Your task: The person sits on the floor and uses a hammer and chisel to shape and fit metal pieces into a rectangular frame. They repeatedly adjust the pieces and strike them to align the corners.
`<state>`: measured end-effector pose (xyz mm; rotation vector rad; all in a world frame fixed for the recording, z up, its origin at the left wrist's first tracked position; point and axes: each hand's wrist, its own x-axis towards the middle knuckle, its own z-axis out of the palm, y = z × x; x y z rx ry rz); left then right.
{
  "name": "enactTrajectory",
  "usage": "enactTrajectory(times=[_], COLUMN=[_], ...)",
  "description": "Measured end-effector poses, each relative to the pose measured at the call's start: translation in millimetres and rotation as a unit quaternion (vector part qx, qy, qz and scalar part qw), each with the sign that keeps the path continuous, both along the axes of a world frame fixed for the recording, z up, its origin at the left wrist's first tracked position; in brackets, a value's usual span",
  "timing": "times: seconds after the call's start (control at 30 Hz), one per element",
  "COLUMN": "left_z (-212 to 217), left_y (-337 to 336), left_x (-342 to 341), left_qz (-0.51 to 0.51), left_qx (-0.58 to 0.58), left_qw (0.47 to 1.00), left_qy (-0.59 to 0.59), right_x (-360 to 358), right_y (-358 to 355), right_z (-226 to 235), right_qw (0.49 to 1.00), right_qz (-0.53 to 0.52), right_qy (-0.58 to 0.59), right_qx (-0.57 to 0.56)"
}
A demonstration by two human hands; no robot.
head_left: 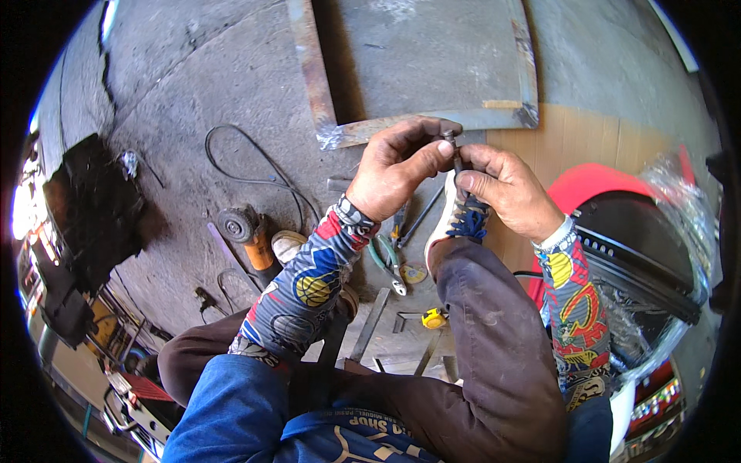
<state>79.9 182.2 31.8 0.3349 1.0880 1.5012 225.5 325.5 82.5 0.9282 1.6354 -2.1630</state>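
A short dark metal rod with a wider head, like a bolt (457,160), stands nearly upright between my two hands. My left hand (392,166) pinches its upper end between thumb and fingers. Lower down, the thumb and fingers of my right hand (513,189) close on the same rod. Both hands are raised over my shoe (455,216) with blue laces. Beyond them lies a rusty rectangular metal frame (417,127) on the floor. Green-handled pliers (390,266) rest below my left wrist.
An orange angle grinder (258,245) lies left of my left forearm, near a looped black cable (255,181). A yellow tape measure (434,318) and metal bars (370,324) lie between my legs. Cardboard (567,147) and a red-rimmed black object (598,181) are at right; dark sheeting (93,216) is far left.
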Motion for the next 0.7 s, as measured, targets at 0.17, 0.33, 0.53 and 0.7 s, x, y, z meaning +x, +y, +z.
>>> enactTrajectory(times=[0.17,0.33,0.53,0.7], left_z=[15,60,158,259], left_y=[9,5,-35,-99], left_x=[14,14,32,55], left_qz=[-0.034,-0.059,-0.027,0.000], left_qx=[0.028,0.084,0.147,0.094], left_qw=[0.999,0.994,0.988,0.987], left_qy=[-0.029,0.027,0.036,0.129], right_x=[28,39,60,62], right_y=[-21,-44,-61,-103], right_z=[17,47,161,277], right_qw=[0.993,0.974,0.966,0.930], right_qz=[-0.063,-0.129,-0.047,0.074], right_qy=[0.012,0.029,0.075,0.106], right_qx=[0.104,0.186,0.241,0.345])
